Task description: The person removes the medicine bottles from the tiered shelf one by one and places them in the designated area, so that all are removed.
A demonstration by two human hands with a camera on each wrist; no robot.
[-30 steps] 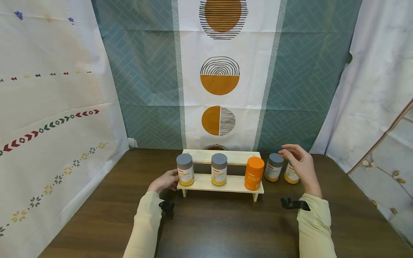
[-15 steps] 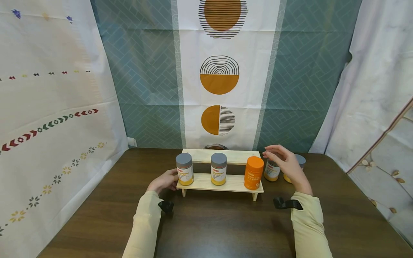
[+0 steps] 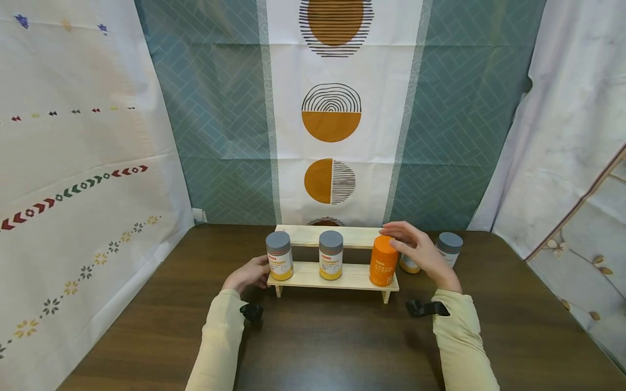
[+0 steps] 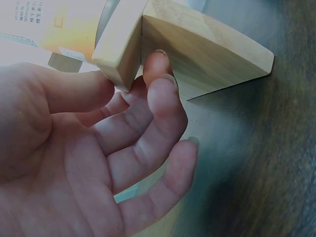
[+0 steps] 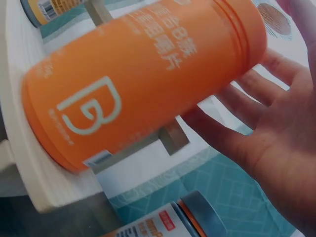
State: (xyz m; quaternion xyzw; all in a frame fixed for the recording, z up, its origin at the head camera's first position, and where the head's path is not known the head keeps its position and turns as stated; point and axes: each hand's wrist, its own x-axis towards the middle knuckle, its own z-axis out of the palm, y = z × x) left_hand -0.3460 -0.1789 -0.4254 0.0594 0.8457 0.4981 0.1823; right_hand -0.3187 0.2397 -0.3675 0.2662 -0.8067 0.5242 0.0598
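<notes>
My left hand holds the left end of a two-tier wooden shelf. In the left wrist view its thumb lies against the edge of the board, with fingers curled below. An orange supplement bottle stands upright at the right end of the lower tier. My right hand is at its orange cap, thumb at the front and fingers behind. The right wrist view shows those fingers loosely extended beside the bottle's upper part. Two grey-capped bottles, one left and one central, share that tier.
Behind the right hand a grey-capped bottle is mostly hidden on the dark wooden table. Another bottle stands farther right, partly covered by the hand. A patterned curtain hangs beyond the table's back edge.
My right hand has moved left from above the two bottles on the table to the orange bottle's cap. The left hand keeps its place at the shelf's end.
</notes>
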